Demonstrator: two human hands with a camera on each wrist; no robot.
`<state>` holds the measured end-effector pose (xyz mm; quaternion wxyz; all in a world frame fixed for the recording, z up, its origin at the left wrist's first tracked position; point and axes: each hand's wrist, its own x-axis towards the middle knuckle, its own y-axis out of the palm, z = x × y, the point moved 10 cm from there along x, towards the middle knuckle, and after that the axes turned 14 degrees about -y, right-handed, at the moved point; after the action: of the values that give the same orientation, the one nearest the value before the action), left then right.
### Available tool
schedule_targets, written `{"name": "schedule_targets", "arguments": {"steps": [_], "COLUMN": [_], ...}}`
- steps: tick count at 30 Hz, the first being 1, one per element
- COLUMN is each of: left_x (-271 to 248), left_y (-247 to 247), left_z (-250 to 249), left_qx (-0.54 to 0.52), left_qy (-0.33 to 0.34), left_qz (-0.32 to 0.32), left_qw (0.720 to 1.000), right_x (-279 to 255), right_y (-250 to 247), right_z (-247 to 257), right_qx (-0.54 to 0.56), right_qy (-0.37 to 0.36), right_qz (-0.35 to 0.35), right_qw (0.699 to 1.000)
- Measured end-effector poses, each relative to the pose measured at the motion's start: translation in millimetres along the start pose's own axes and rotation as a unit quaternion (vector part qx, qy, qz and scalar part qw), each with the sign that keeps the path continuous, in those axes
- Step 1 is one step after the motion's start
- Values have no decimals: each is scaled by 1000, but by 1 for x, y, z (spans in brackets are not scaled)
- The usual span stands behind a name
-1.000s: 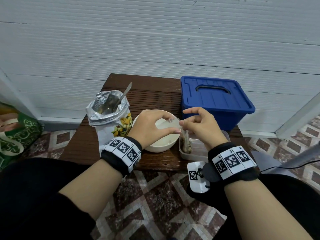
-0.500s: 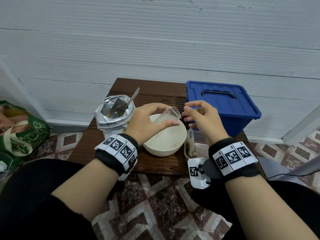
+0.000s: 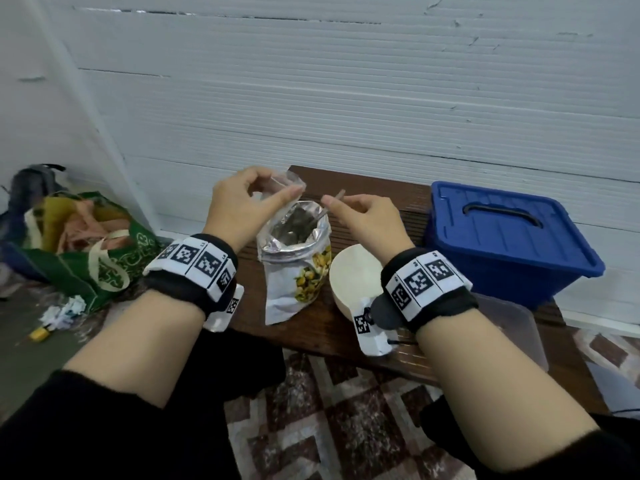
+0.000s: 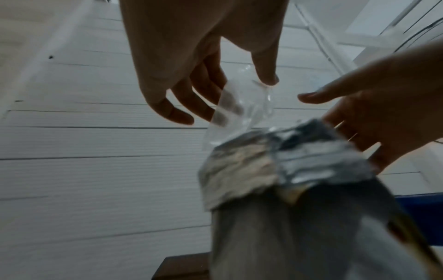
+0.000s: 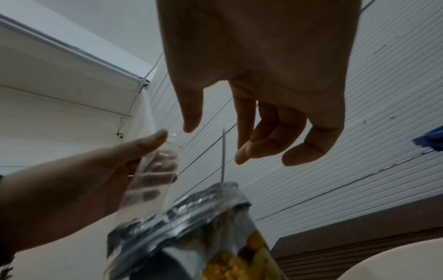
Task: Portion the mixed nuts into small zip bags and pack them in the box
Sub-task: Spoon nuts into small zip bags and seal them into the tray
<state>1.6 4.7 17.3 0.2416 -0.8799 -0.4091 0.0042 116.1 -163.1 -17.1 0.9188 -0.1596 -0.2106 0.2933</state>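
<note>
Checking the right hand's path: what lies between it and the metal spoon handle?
Nothing: right wrist view shows bare gap between right hand and thin metal spoon handle.

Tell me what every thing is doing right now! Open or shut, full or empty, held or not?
Small zip bag: empty, mouth open, pinched by left hand.
Nut pouch: upright, top open.
Spoon: standing in pouch, unheld.
Right hand: open, near spoon.
Bowl: on table.
Blue box: lid shut.

Left hand (image 4: 191, 56) pinching clear zip bag (image 4: 237, 113) above foil nut pouch (image 4: 287, 170).
</note>
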Motion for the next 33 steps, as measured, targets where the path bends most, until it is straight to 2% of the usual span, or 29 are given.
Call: {"name": "schedule_targets", "arguments": {"steps": [2,5,7,9,11,14,15,17,20,23,29,33], "left_x": [8,13,14,14,15,14,13,12,12,11,6,6], "left_y": [5,16,21,20,19,16,17,18,17,19,16,-1], "left_z": [17,31,37,40,46,50,49,48,49,47,42,41], "left_qx": [-4,21,21,6,-26,-19,-16,-20,-21,-17,-17,-34], "left_qy": [-31,-42,-42,-47,-72,-91,-91,-92,-94,-85,-71,-62], "left_qz": [35,69,76,69,67,63,67,72,73,83,81,38], "left_qw": [999,997,996,997,995,994,994,993,993,993,994,997], "right_x": [8,15,16,13,7,1,0,2,13,20,26,28], "right_y": [9,11,7,4,9,31,35,35,25,18,-3,-15], "right_z": [3,11,26,50,66,62,57,50,38,26,3,-5], "right_qx": [-39,-93,-134,-167,-233,-338,-341,-300,-218,-178,-98,-89], "right_qy": [-21,-61,-125,-225,-305,-342,-340,-320,-246,-176,-57,-14], "right_qz": [1,-30,-55,-73,-54,1,9,0,-20,-39,-111,-141], "right_qw": [999,993,982,957,922,877,876,899,944,967,987,986]}}
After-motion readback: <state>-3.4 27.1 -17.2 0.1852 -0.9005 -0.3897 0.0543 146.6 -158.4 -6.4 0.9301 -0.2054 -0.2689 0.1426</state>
